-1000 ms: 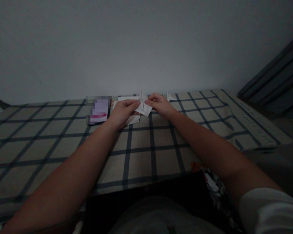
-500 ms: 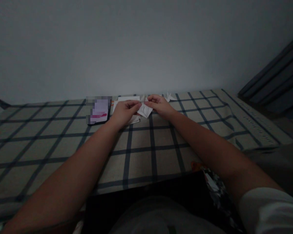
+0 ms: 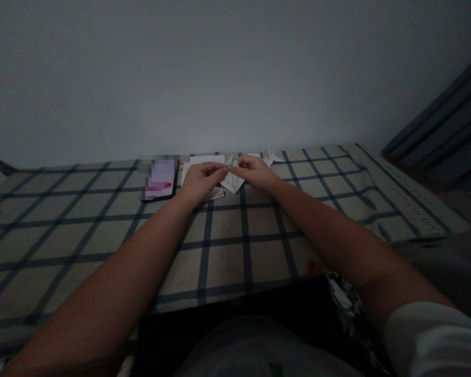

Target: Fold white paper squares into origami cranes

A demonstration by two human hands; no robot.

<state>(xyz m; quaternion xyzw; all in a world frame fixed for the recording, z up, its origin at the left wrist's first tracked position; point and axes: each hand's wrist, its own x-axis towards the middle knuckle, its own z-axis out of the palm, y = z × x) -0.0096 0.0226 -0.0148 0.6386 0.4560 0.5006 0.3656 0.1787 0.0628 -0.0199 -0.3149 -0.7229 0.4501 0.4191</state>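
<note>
A piece of white folded paper (image 3: 233, 183) is pinched between my two hands above the checked cloth. My left hand (image 3: 201, 180) closes on its left side, thumb and fingertips near the centre fold. On the other side my right hand (image 3: 259, 172) grips it too, with thumb and forefinger close to the left thumb. One narrow point of the paper stands up between the hands, and a broader flap hangs toward me. Behind my left hand lie white paper sheets (image 3: 207, 158), partly covered by it. A folded paper crane (image 3: 272, 157) rests just beyond my right hand.
A phone (image 3: 159, 178) with a lit, partly blurred screen lies left of the papers. The checked tablecloth (image 3: 223, 230) spreads over the table up to a plain wall (image 3: 235, 78). Dark curtain folds (image 3: 443, 115) hang at the right.
The folded paper has tilted and dropped slightly toward me, and my thumbs have come closer together at its centre. Both hands keep hold of it; the phone and crane have not moved.
</note>
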